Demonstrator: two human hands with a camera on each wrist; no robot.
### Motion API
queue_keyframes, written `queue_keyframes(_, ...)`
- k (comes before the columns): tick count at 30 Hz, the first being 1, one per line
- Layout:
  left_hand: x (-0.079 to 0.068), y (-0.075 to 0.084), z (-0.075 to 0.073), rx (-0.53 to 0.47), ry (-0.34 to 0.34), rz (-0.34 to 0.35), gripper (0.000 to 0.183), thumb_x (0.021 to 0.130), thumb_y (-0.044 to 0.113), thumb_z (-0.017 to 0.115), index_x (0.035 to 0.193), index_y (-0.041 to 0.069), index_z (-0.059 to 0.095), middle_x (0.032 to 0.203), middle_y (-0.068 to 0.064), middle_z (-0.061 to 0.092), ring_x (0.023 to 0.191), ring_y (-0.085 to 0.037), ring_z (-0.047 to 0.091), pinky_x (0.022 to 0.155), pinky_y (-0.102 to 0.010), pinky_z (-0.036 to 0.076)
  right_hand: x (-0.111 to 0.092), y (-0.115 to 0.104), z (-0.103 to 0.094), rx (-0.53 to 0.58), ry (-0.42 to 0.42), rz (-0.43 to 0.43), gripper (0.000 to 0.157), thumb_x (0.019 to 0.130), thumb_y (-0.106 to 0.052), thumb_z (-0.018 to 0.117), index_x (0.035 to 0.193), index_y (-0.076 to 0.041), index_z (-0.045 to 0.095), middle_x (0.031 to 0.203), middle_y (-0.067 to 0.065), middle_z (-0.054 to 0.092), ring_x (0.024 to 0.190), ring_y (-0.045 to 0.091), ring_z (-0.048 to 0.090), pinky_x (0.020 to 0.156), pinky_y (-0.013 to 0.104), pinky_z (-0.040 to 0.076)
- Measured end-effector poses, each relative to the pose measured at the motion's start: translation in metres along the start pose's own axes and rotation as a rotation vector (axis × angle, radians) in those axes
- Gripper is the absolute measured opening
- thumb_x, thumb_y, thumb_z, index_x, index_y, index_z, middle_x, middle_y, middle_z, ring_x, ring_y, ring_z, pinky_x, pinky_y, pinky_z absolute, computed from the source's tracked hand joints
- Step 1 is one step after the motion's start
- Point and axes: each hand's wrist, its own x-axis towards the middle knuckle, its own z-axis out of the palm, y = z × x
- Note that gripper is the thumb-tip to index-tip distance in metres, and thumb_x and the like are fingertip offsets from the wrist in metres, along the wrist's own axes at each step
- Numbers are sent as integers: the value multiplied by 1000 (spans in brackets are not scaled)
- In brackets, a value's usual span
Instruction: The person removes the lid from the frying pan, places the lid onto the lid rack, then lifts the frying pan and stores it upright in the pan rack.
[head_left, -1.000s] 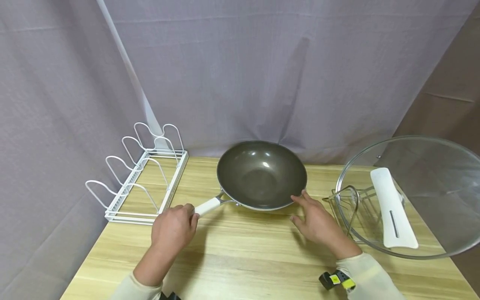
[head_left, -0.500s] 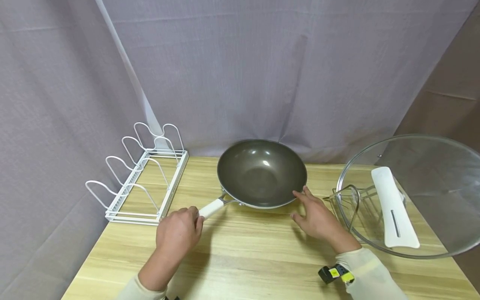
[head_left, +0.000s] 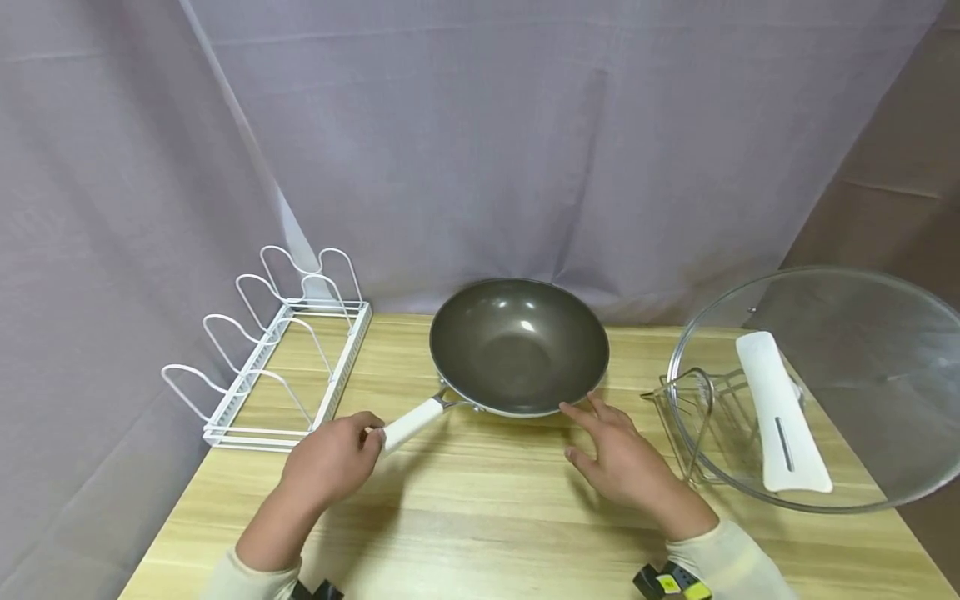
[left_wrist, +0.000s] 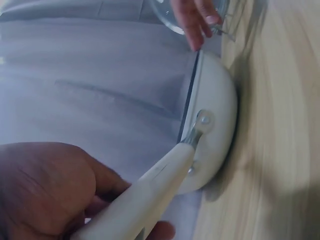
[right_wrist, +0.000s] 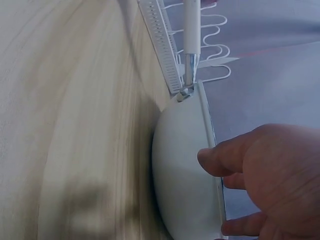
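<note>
A wok [head_left: 520, 350] with a dark inside, a pale outside and a white handle [head_left: 412, 423] sits on the wooden table. My left hand [head_left: 332, 461] holds the far end of that handle; in the left wrist view, fingers [left_wrist: 107, 182] curl behind it and a fingertip shows below. At the wok's near right rim is my right hand [head_left: 618, 454], fingers extended and touching the edge. Its thumb lies close to the outer wall in the right wrist view, though I cannot tell whether it touches.
Left of the wok stands a white wire rack [head_left: 273, 375] with several loops. On the right, a large glass lid [head_left: 847, 375] with a white handle [head_left: 783, 412] leans in a metal wire stand [head_left: 697, 417]. A grey curtain [head_left: 450, 150] hangs behind the table [head_left: 480, 533].
My left hand has shifted left toward the handle's end, baring more of the handle. The right hand has moved left along the rim and a little nearer. The view has shifted slightly.
</note>
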Motion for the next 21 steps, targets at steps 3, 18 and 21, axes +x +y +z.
queue_keyframes(3, 1, -5, -2, -61, -42, 30, 28, 104, 27, 56, 124, 17, 72, 71, 4, 59, 58, -15, 49, 53, -36, 41, 0, 1, 2, -10, 3, 14, 64, 95, -25, 72, 153, -14, 49, 156, 35, 32, 137, 57, 38, 95, 71, 44)
queue_keyframes(18, 10, -18, -2, -417, -193, 44, 24, 99, 17, 65, 119, 9, 76, 93, -7, 73, 70, -18, 64, 61, -35, 54, 7, 4, 4, -4, 6, 48, 63, 95, -25, 70, 153, -12, 48, 159, 34, 27, 138, 57, 36, 93, 72, 45)
queue_keyframes(21, 12, -18, -2, -448, -207, 32, 25, 99, 16, 65, 120, 7, 76, 95, -8, 73, 71, -18, 65, 61, -36, 54, 8, 5, 4, -9, -2, 56, 64, 95, -25, 71, 153, -12, 48, 159, 33, 27, 138, 57, 36, 91, 71, 47)
